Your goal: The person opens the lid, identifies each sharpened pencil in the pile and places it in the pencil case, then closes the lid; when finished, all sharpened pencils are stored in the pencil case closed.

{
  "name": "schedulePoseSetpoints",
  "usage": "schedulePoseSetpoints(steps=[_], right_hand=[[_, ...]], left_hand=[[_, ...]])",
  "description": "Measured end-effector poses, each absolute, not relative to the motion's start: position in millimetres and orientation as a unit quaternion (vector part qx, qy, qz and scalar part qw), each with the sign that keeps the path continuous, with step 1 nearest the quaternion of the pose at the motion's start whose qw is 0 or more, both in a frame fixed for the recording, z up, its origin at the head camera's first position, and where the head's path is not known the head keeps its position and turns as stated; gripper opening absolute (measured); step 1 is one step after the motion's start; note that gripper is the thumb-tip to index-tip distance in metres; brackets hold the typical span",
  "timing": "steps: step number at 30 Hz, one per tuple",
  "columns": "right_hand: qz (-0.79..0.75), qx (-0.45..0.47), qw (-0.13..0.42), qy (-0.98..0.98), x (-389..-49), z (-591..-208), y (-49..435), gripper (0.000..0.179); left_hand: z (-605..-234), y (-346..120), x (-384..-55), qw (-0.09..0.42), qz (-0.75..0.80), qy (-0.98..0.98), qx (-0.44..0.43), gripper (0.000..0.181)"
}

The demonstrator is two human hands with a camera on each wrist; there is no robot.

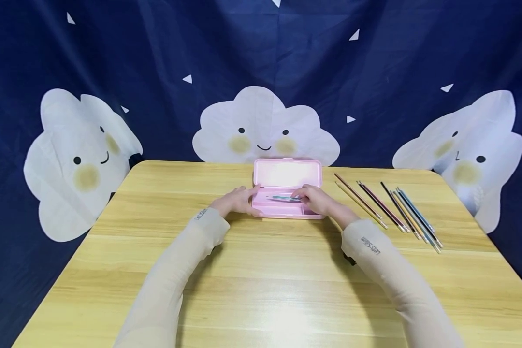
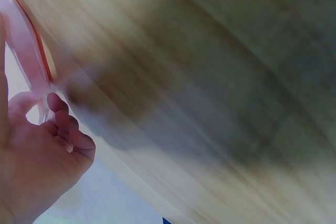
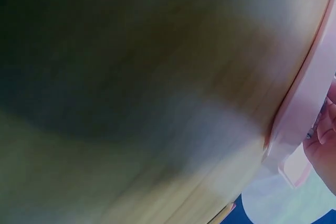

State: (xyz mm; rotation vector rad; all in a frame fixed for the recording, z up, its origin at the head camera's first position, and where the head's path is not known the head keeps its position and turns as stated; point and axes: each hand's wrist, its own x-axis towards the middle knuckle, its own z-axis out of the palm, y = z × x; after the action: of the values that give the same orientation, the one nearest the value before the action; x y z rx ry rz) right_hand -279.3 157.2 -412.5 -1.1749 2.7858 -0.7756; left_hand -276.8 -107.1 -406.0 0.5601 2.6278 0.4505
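A pink pencil case (image 1: 278,210) lies with its lid (image 1: 287,173) raised at the table's far side. My left hand (image 1: 238,200) grips its left end, thumb toward the near corner and fingers toward the back. In the left wrist view that hand's fingers (image 2: 68,124) curl beside the case wall (image 2: 26,51). Inside the case, my right hand (image 1: 318,199) pinches teal pencils (image 1: 282,198) that lie sideways over the tray. The right wrist view catches only part of the right hand (image 3: 324,140) above the pink wall (image 3: 304,93); their held ends are mostly hidden.
Several loose pencils (image 1: 411,212) lie fanned out on the wooden table (image 1: 261,285) to the right: brown, red, black and blue ones. Behind the table's far edge hangs a dark blue curtain (image 1: 261,53) printed with white clouds.
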Motion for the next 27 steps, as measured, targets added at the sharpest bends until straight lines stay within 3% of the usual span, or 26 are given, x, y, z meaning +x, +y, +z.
schedulePoseSetpoints(steps=[15, 27], right_hand=[[-0.244, -0.321, 0.091, 0.91, -283, -412, 148, 0.029], [-0.333, -0.335, 0.051, 0.88, -274, -410, 166, 0.023]], left_hand=[[-406, -107, -277, 0.212, 0.176, 0.941, 0.197, 0.102], [-407, -106, -277, 0.211, 0.169, 0.943, 0.195, 0.102]])
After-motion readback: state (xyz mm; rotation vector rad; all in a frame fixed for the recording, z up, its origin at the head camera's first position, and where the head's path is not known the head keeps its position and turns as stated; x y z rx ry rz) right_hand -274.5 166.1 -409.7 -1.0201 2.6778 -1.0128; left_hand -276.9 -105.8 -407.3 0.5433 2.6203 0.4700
